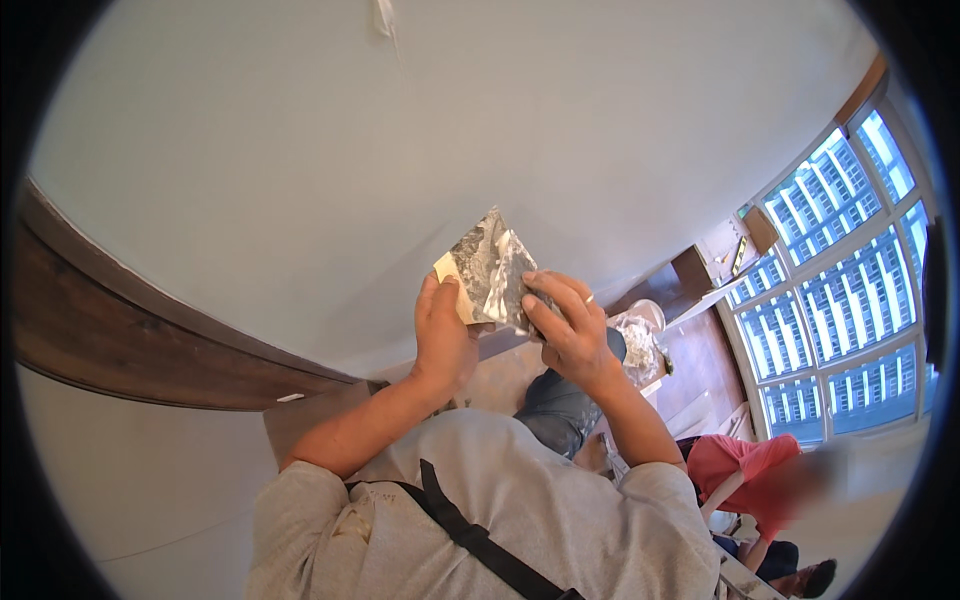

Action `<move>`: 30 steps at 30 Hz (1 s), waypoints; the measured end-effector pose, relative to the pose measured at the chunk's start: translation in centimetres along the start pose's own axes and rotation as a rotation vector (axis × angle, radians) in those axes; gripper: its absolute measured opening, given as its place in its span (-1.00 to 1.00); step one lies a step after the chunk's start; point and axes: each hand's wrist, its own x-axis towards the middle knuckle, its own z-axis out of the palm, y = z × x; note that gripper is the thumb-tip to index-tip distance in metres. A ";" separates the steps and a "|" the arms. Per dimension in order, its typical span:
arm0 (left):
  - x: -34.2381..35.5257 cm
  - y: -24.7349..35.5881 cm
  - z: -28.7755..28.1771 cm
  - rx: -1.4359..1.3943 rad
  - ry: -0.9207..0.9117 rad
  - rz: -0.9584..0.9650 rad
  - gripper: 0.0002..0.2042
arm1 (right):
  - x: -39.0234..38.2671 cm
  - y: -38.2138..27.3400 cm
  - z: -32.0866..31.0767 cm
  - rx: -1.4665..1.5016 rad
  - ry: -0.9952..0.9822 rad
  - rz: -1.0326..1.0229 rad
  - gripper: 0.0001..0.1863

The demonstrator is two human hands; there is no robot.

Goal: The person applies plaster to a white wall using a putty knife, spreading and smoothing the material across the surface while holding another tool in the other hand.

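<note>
My left hand [443, 330] grips a wide, flat scraper [470, 245] with a pale edge and a grey, paste-smeared face, held up in front of the wall. My right hand [566, 325] holds a second flat blade [508, 285] against it, with white paste along that blade's edge and my fingertips on its back. The two blades overlap just above my chest. Their handles are mostly hidden by my hands.
A pale wall [300, 120] fills the view ahead, beside a dark wood band [120, 340]. Below right are a pail with white paste [642, 342] and a cluttered ledge [715, 255]. A person in red [745, 465] bends near tall windows [840, 300].
</note>
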 end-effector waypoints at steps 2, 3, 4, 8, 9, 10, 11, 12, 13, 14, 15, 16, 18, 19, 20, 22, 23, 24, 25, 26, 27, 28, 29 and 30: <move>0.5 -0.2 -1.1 0.076 -0.001 -0.047 -0.76 | -1.2 1.0 0.0 -0.049 -0.066 0.056 -0.54; 0.7 -0.6 -1.4 0.089 0.013 -0.042 -0.76 | -1.8 1.5 0.1 -0.068 -0.096 0.104 -0.53; 0.9 -1.0 -1.8 0.103 0.027 -0.035 -0.76 | -2.4 1.9 0.3 -0.085 -0.126 0.150 -0.53; 1.7 -2.1 -3.0 0.004 0.090 0.004 -0.76 | -4.9 3.4 1.4 -0.157 -0.285 0.303 -0.52; 1.6 -2.6 -3.6 -0.012 0.087 0.005 -0.76 | -6.5 3.7 1.9 -0.167 -0.400 0.322 -0.53; 1.7 -3.2 -3.7 -0.031 0.089 0.012 -0.76 | -7.7 3.9 2.0 -0.146 -0.414 0.401 -0.54; 1.8 -3.7 -4.2 -0.047 0.103 0.024 -0.75 | -9.0 4.1 2.3 -0.114 -0.435 0.476 -0.56; 2.0 -4.9 -4.9 -0.025 0.107 0.070 -0.75 | -10.6 4.7 2.2 0.012 -0.351 0.530 -0.60; 2.1 -6.3 -5.7 0.000 0.110 0.110 -0.75 | -12.8 5.1 2.1 0.125 -0.251 0.739 -0.70; 2.1 -8.4 -7.3 0.054 0.123 0.104 -0.75 | -13.1 4.9 2.2 0.255 -0.140 1.014 -0.76; 2.1 -9.8 -8.7 0.101 0.127 0.091 -0.76 | -12.7 5.6 1.3 0.476 -0.161 1.057 -0.71; 1.5 -10.0 -9.1 0.071 0.156 0.017 -0.76 | -13.8 6.6 0.8 0.558 -0.194 1.125 -0.68; 0.5 -10.1 -9.6 0.001 0.183 -0.124 -0.77 | -14.6 8.0 0.3 0.649 -0.393 1.139 -0.66; 0.2 -10.4 -10.3 0.013 0.167 -0.123 -0.77 | -14.9 8.7 0.4 0.622 -0.481 1.100 -0.67; -0.3 -10.7 -10.4 0.030 0.145 -0.131 -0.76 | -14.8 9.3 0.0 0.592 -0.561 1.067 -0.68; -0.4 -11.4 -11.7 0.058 0.122 -0.099 -0.76 | -13.9 10.0 0.7 0.650 -0.493 1.173 -0.67; -0.6 -11.5 -12.3 0.074 0.120 -0.070 -0.76 | -12.3 9.9 1.1 0.694 -0.463 1.182 -0.66; -0.8 -11.5 -12.7 0.091 0.113 -0.044 -0.76 | -11.5 10.3 1.3 0.714 -0.442 1.202 -0.62; -1.1 -11.4 -13.3 0.081 0.121 -0.080 -0.76 | -11.1 11.2 1.3 0.703 -0.451 1.170 -0.61; -1.4 -11.0 -13.1 0.068 0.142 -0.099 -0.76 | -10.3 12.0 1.1 0.691 -0.457 1.139 -0.60; -1.7 -10.4 -12.8 0.055 0.161 -0.118 -0.76 | -9.2 12.7 0.9 0.705 -0.478 1.125 -0.58; -2.0 -9.9 -12.7 0.042 0.180 -0.137 -0.76 | -8.4 13.4 0.8 0.676 -0.493 1.097 -0.58; -2.3 -9.6 -13.2 0.054 0.169 -0.147 -0.74 | -7.5 13.8 1.1 0.650 -0.501 1.066 -0.58; -2.5 -9.5 -13.8 0.067 0.158 -0.157 -0.72 | -6.7 14.0 1.3 0.624 -0.508 1.035 -0.58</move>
